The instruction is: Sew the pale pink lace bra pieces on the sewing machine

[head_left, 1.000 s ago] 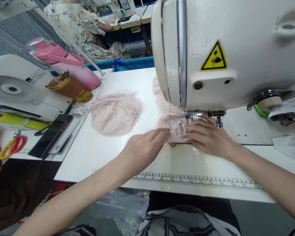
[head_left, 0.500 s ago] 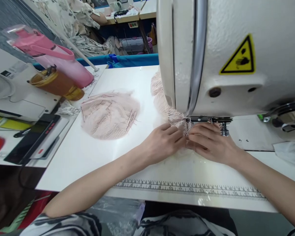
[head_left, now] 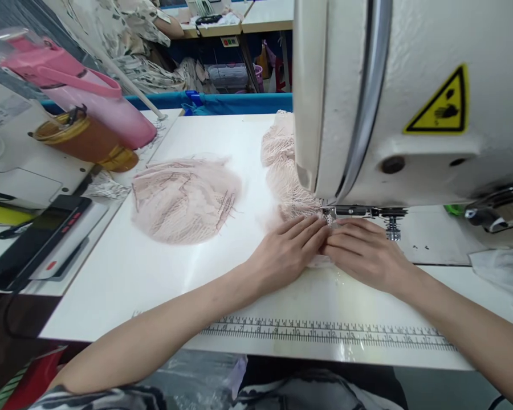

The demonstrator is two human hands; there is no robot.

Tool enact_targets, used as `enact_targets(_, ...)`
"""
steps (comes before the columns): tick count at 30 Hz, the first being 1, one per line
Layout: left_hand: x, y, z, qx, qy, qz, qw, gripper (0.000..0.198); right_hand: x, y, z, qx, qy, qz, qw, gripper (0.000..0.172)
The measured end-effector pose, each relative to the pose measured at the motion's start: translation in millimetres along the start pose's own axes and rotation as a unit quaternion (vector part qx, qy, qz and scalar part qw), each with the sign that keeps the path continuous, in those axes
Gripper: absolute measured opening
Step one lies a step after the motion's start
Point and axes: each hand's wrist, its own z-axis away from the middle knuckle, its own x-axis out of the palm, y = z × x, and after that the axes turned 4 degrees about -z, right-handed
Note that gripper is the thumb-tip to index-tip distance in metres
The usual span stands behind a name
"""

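Sewing machine [head_left: 410, 102]: white, fills the far right; its head overhangs the table.
Table [head_left: 154, 279]: white, glossy top, runs left to right under everything.
Lace stack [head_left: 183, 199]: pale pink pieces heaped left of centre, well apart from both hands.
Lace strip [head_left: 284, 171]: pale pink. It trails from the far side along the left of the machine head to the needle area, and its near end lies under the fingertips.
Left hand [head_left: 288, 253]: palm down, fingers straight and close together, pressed flat on the near end of the strip. Nothing is gripped.
Right hand [head_left: 365, 253]: palm down, fingers flat on the same end just near of the presser foot [head_left: 331, 213]. Its tips meet those of the left hand, and nothing is pinched.
Pink bottle [head_left: 81, 97]: tilted, far left.
Brown cup [head_left: 85, 142]: tilted, just near of the bottle.
Printed ruler [head_left: 325, 333]: along the near table edge.
Warning sticker [head_left: 440, 105]: yellow triangle on the machine face.
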Motion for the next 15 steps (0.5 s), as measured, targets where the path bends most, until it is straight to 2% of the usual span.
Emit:
enact_targets(4, 2.4, -3, 2, 0.001, -0.030, 0.012, 0.999, 0.042, 4, 3, 2, -0.031, -0.025, 0.008, 0.999, 0.023)
enact_targets(9, -1.4, -19, 1, 0.033, -0.037, 0.045, 0.998, 0.046, 9, 3, 1, -0.049, -0.032, 0.019, 0.998, 0.024)
enact_targets(15, -1.1, -33, 1, 0.057, -0.034, 0.077, 0.995, 0.047, 11, -3, -4, -0.068, 0.008, 0.048, 0.997, 0.021)
